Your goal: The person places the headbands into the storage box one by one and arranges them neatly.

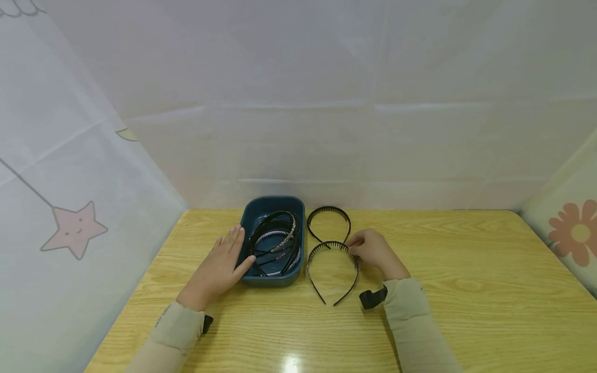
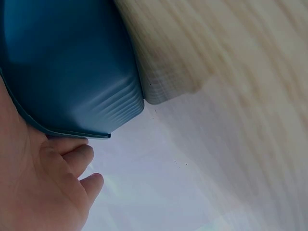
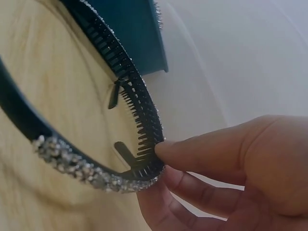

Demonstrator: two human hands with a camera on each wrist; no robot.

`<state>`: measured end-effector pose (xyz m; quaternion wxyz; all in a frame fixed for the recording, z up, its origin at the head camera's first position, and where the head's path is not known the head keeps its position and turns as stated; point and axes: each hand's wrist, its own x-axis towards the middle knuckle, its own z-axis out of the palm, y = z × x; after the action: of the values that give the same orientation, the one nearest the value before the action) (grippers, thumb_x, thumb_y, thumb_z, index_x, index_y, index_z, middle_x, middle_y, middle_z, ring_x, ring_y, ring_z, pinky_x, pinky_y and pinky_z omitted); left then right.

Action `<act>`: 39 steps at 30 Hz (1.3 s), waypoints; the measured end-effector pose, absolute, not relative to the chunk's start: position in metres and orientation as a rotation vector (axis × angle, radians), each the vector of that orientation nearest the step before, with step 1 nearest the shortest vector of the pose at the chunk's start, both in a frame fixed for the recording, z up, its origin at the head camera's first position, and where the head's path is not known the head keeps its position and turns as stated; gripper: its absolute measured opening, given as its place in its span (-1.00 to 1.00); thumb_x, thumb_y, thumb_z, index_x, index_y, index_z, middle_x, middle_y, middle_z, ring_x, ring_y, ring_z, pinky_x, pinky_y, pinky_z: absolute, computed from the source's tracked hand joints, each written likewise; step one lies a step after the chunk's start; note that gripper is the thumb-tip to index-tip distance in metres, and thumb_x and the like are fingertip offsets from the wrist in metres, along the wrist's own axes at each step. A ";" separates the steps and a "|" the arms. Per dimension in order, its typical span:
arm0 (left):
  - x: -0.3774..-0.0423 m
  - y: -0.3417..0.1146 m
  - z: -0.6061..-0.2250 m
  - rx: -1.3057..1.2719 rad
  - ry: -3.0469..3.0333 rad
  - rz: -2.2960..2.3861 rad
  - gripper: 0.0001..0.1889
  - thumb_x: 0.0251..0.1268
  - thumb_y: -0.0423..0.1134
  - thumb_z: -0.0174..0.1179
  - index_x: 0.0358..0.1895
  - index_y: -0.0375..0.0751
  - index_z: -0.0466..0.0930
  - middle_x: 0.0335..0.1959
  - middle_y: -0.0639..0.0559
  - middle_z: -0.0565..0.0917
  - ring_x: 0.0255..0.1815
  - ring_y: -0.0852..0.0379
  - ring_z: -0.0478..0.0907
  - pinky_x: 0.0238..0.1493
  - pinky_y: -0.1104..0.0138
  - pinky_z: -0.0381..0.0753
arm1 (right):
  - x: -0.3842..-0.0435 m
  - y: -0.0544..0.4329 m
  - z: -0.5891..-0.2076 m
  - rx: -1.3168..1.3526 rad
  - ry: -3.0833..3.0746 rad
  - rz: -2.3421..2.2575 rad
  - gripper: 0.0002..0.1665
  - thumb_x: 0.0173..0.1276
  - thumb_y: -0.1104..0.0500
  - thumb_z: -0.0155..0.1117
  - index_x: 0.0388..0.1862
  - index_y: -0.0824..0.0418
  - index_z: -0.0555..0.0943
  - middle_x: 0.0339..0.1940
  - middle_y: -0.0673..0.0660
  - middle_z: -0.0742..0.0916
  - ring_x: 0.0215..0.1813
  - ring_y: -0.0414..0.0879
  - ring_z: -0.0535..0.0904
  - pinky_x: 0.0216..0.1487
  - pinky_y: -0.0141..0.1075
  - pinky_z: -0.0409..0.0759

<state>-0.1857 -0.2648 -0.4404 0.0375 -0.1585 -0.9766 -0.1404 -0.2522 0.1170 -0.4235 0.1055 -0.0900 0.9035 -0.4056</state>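
My left hand (image 1: pixel 216 269) rests with spread, straight fingers along the left rim of a blue plastic bin (image 1: pixel 272 282). Its fingertips lie at the rim's edge in the left wrist view. Inside the bin are several dark headbands (image 1: pixel 293 233), some of them glittery. To the right of it, my right hand (image 1: pixel 373 252) pinches a toothed black headband (image 3: pixel 96 175) between thumb and fingers at its upper right side. Silver glitter covers the outside of this band. Behind it lies another black toothed headband (image 1: pixel 328 209), whose tips overlap the held one in the head view.
The bin and headbands are on a light wood-grain table (image 1: pixel 466 290). A pale cloth backdrop (image 1: pixel 326 129) rises right behind its far edge, with printed cloth on both sides showing a star (image 1: pixel 74 228) and a flower (image 1: pixel 580 232).
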 end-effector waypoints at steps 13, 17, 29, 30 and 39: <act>-0.187 -0.264 -0.441 -0.473 -3.013 -0.428 -0.15 0.60 0.16 -0.04 0.62 -0.40 -0.10 0.65 -0.28 -0.07 0.66 -0.22 -0.17 0.59 -0.17 -0.16 | -0.249 0.125 -0.411 -0.257 2.655 -1.336 -0.76 0.47 0.35 0.22 0.05 0.38 0.69 -0.13 0.25 0.70 -0.26 -0.01 0.71 -0.14 -0.04 0.74; -0.187 -0.264 -0.441 -0.474 -3.015 -0.428 -0.15 0.60 0.15 -0.04 0.62 -0.41 -0.10 0.65 -0.29 -0.07 0.66 -0.22 -0.17 0.59 -0.17 -0.17 | -0.250 0.125 -0.410 -0.235 2.670 -1.377 -0.75 0.48 0.34 0.22 0.07 0.36 0.69 -0.06 0.28 0.70 -0.22 0.02 0.72 -0.11 -0.02 0.75; -0.187 -0.263 -0.441 -0.478 -3.008 -0.424 -0.15 0.60 0.14 -0.03 0.61 -0.42 -0.09 0.65 -0.29 -0.06 0.65 -0.23 -0.16 0.59 -0.17 -0.17 | -0.250 0.122 -0.395 -0.237 2.797 -1.534 -0.74 0.50 0.30 0.23 0.09 0.34 0.69 -0.06 0.28 0.69 -0.13 0.12 0.73 -0.16 -0.09 0.74; -0.187 -0.264 -0.442 -0.478 -3.008 -0.422 -0.15 0.60 0.14 -0.03 0.61 -0.42 -0.09 0.65 -0.29 -0.06 0.65 -0.22 -0.16 0.59 -0.17 -0.17 | -0.249 0.122 -0.393 -0.231 2.803 -1.551 -0.73 0.50 0.29 0.23 0.09 0.33 0.69 -0.05 0.28 0.69 -0.13 0.11 0.73 -0.16 -0.10 0.74; -0.186 -0.264 -0.441 -0.477 -3.001 -0.431 -0.15 0.60 0.14 -0.04 0.61 -0.42 -0.08 0.64 -0.30 -0.05 0.65 -0.23 -0.15 0.59 -0.18 -0.17 | -0.252 0.113 -0.377 -0.209 2.749 -1.703 -0.71 0.49 0.26 0.26 0.13 0.27 0.70 0.00 0.26 0.70 -0.09 0.14 0.73 -0.11 -0.08 0.76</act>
<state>-0.1864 -0.2644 -0.4408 0.0362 -0.1553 -0.9772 -0.1403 -0.2523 0.1131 -0.3774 -0.0493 -0.0643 0.8473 -0.5248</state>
